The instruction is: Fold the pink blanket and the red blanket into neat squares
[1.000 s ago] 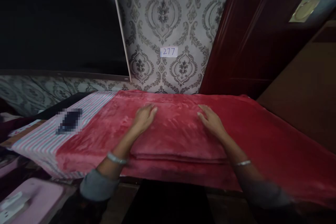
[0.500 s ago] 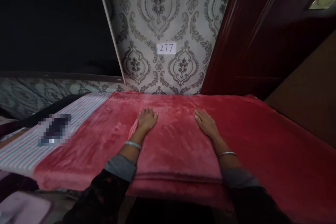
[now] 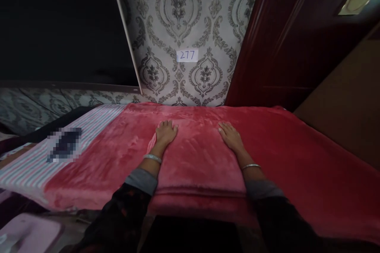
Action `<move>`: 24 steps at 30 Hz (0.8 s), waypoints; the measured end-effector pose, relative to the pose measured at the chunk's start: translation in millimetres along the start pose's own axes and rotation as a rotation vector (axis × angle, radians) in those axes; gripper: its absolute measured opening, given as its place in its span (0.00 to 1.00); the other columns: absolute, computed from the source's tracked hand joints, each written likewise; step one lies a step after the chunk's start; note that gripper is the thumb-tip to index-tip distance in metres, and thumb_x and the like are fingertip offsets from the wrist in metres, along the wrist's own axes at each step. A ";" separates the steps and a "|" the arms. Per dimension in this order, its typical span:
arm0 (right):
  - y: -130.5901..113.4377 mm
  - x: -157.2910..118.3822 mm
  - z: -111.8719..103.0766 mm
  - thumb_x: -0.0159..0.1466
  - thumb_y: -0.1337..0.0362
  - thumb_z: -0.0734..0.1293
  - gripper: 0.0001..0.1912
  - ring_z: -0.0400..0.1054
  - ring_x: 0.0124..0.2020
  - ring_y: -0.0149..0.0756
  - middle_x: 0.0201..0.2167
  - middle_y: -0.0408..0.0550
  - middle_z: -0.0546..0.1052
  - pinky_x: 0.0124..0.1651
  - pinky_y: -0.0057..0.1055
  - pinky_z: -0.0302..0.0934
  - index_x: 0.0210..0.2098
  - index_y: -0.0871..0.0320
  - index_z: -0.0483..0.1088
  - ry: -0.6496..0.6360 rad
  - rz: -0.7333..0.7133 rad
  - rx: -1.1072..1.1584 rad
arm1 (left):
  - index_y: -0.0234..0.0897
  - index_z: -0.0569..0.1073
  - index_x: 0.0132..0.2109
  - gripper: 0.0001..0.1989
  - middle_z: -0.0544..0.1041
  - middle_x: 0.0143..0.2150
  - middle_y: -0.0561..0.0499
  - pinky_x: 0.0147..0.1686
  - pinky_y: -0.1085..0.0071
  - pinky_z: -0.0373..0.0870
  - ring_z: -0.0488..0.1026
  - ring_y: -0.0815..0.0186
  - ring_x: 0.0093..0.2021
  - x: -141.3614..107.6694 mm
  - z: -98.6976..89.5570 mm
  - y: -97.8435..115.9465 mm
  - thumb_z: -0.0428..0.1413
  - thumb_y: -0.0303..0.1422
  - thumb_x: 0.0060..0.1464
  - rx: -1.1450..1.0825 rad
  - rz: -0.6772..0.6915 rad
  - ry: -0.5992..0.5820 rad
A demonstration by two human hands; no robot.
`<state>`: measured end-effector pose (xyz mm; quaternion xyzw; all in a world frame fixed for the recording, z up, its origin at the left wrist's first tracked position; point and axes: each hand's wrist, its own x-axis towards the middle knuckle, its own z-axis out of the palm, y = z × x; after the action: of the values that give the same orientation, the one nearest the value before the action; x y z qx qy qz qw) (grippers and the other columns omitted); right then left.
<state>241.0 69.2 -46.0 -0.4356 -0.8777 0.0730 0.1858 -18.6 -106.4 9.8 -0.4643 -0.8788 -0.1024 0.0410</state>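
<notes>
A folded pink plush fabric piece (image 3: 198, 162) lies in front of me, its layered fold edge facing me. My left hand (image 3: 166, 132) rests flat on its far left corner area, fingers stretched forward. Palm down, my right hand (image 3: 230, 136) lies on its far right side with the fingers extended. Neither hand grips anything. Beneath the folded piece spreads a red plush cover (image 3: 282, 166), close to it in colour, so the right border between them is hard to make out.
A striped cloth (image 3: 97, 122) covers the left end of the surface, with a blurred-out dark object (image 3: 65, 144) on it. Behind stand a large dark screen (image 3: 65, 27), a patterned wall with a "277" label (image 3: 187, 55), and a dark red door (image 3: 279, 47). A pink stool-like top (image 3: 32, 231) sits lower left.
The view has shifted slightly. Both hands stay flat in nearly the same places on the folded fabric, and the fabric's shape looks the same.
</notes>
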 end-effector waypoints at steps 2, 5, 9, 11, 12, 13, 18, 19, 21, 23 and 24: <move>-3.0 -2.3 -5.6 0.75 0.55 0.49 0.28 0.47 0.73 0.45 0.72 0.50 0.58 0.71 0.52 0.50 0.70 0.54 0.60 -0.037 0.023 -0.013 | 0.34 0.65 0.67 0.29 0.68 0.67 0.37 0.61 0.49 0.66 0.62 0.48 0.67 -0.3 -4.7 -0.7 0.39 0.44 0.68 -0.027 0.009 -0.036; -1.0 -11.6 -14.1 0.76 0.54 0.49 0.29 0.45 0.74 0.45 0.73 0.50 0.55 0.70 0.52 0.50 0.73 0.52 0.55 -0.093 0.031 -0.038 | 0.34 0.61 0.69 0.31 0.64 0.71 0.38 0.64 0.49 0.63 0.59 0.49 0.70 -1.6 -12.8 -2.9 0.37 0.45 0.68 -0.050 0.044 -0.102; 12.0 -40.9 -29.5 0.75 0.53 0.51 0.30 0.46 0.74 0.46 0.74 0.51 0.51 0.69 0.52 0.51 0.74 0.53 0.51 -0.172 0.038 -0.061 | 0.33 0.55 0.73 0.32 0.52 0.76 0.39 0.70 0.48 0.49 0.46 0.52 0.76 -15.7 -24.6 -11.9 0.38 0.45 0.69 -0.059 0.094 -0.184; 13.6 -64.0 -40.6 0.74 0.51 0.51 0.30 0.46 0.73 0.51 0.74 0.52 0.51 0.67 0.58 0.53 0.73 0.51 0.54 -0.187 0.092 -0.072 | 0.34 0.54 0.74 0.33 0.49 0.77 0.39 0.71 0.46 0.46 0.43 0.52 0.77 -32.9 -30.2 -20.0 0.41 0.45 0.69 -0.053 0.132 -0.219; 11.2 -77.1 -46.2 0.74 0.50 0.50 0.30 0.45 0.73 0.54 0.74 0.52 0.52 0.66 0.61 0.53 0.72 0.50 0.56 -0.177 0.118 -0.083 | 0.35 0.54 0.74 0.33 0.50 0.77 0.39 0.71 0.44 0.46 0.44 0.51 0.76 -44.3 -31.9 -24.7 0.42 0.45 0.68 -0.048 0.157 -0.223; 6.8 -91.0 -51.0 0.74 0.49 0.50 0.30 0.44 0.74 0.56 0.74 0.52 0.54 0.66 0.63 0.52 0.71 0.49 0.58 -0.154 0.130 -0.098 | 0.35 0.55 0.73 0.33 0.51 0.76 0.39 0.71 0.43 0.46 0.45 0.50 0.76 -57.0 -32.6 -29.5 0.42 0.46 0.68 -0.045 0.188 -0.210; -30.5 -157.1 -52.4 0.74 0.49 0.51 0.29 0.44 0.73 0.54 0.73 0.49 0.56 0.68 0.62 0.48 0.71 0.47 0.58 -0.016 0.014 -0.160 | 0.40 0.56 0.73 0.33 0.53 0.76 0.40 0.71 0.43 0.45 0.45 0.49 0.76 -121.9 -14.3 -46.6 0.43 0.50 0.67 -0.060 0.325 -0.048; -36.3 -166.6 -48.5 0.74 0.50 0.51 0.29 0.45 0.73 0.54 0.73 0.49 0.57 0.68 0.61 0.48 0.71 0.48 0.57 0.014 0.007 -0.167 | 0.40 0.56 0.73 0.34 0.52 0.76 0.40 0.71 0.45 0.47 0.44 0.49 0.76 -130.6 -8.2 -48.0 0.44 0.50 0.67 -0.068 0.324 -0.037; -43.5 -180.0 -40.1 0.74 0.52 0.51 0.28 0.47 0.72 0.53 0.72 0.51 0.59 0.68 0.59 0.48 0.71 0.50 0.58 0.086 0.021 -0.176 | 0.38 0.56 0.73 0.34 0.49 0.77 0.38 0.70 0.48 0.51 0.43 0.49 0.77 -141.0 2.2 -49.4 0.43 0.50 0.68 -0.081 0.308 -0.025; -45.5 -186.8 -34.0 0.74 0.54 0.51 0.28 0.47 0.72 0.53 0.71 0.51 0.60 0.68 0.59 0.48 0.70 0.50 0.59 0.147 0.037 -0.176 | 0.38 0.56 0.73 0.33 0.49 0.77 0.37 0.70 0.50 0.53 0.44 0.49 0.76 -143.9 7.5 -50.1 0.43 0.49 0.68 -0.087 0.308 -0.009; -45.2 -188.7 -32.4 0.74 0.54 0.51 0.28 0.48 0.72 0.53 0.71 0.51 0.60 0.67 0.58 0.48 0.70 0.50 0.59 0.163 0.042 -0.176 | 0.38 0.57 0.73 0.33 0.50 0.77 0.38 0.70 0.50 0.53 0.44 0.50 0.76 -144.1 8.3 -50.6 0.43 0.49 0.68 -0.091 0.314 -0.002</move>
<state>324.4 -108.8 -52.6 -0.4733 -0.8532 -0.0360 0.2162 21.4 -248.7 -29.6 -0.5973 -0.7900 -0.1339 0.0346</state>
